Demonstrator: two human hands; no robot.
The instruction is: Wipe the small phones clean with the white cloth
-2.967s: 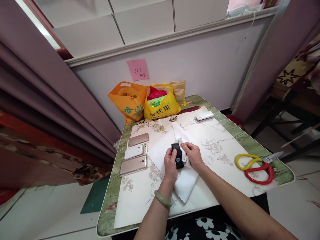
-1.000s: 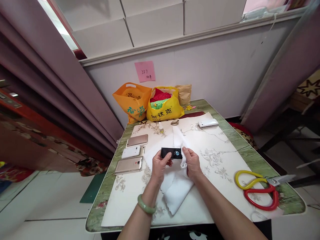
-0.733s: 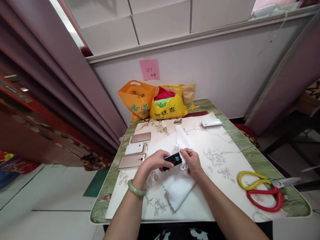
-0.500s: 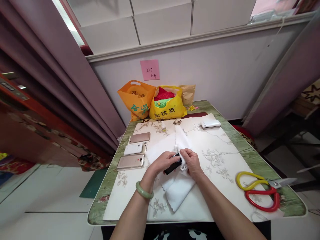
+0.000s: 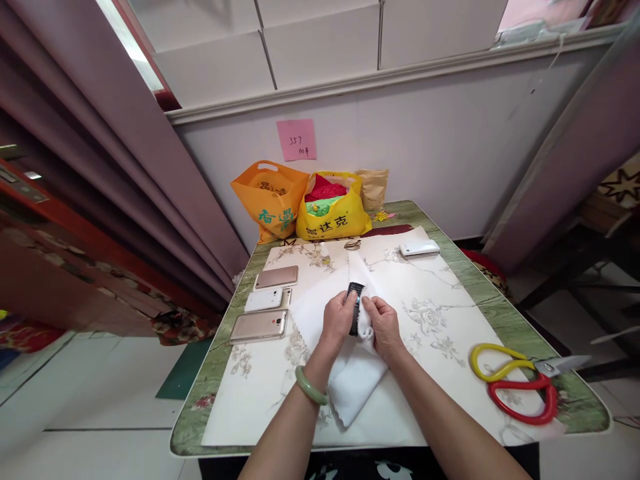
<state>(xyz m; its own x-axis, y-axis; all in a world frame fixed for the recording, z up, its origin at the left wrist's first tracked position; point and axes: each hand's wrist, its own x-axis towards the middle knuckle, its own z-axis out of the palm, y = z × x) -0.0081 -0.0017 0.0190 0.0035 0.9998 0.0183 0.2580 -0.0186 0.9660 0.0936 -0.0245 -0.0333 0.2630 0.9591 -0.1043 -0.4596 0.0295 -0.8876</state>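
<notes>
Green and marbled, the desk point(image 5: 193, 427) borders a white floral sheet point(image 5: 450, 393). Two forearms come in over its near edge, the left wearing a jade-coloured bangle point(image 5: 311, 387). At the desk's middle, the left hand point(image 5: 337, 320) is wrapped around one black phone point(image 5: 355, 321); the right hand point(image 5: 385, 327), thumb and fingertips drawn together, pinches one white cloth point(image 5: 356, 390) at the phone's side, the rest spread over the sheet. One pair of scissors point(image 5: 549, 367), one handle yellow, the other red, lies by the near right corner. Along the left edge, four phones point(image 5: 259, 325) can be made out, a white one lying over another. Beyond the cloth is one small bottle point(image 5: 325, 255); near the far right corner, one white phone point(image 5: 419, 249). At the far edge stand one orange bag point(image 5: 273, 200), one yellow bag point(image 5: 331, 223) and one brown pouch point(image 5: 373, 190). Behind them rises a pale wall point(image 5: 425, 133) with one pink note point(image 5: 297, 140), purple curtains point(image 5: 145, 127) at both sides.
</notes>
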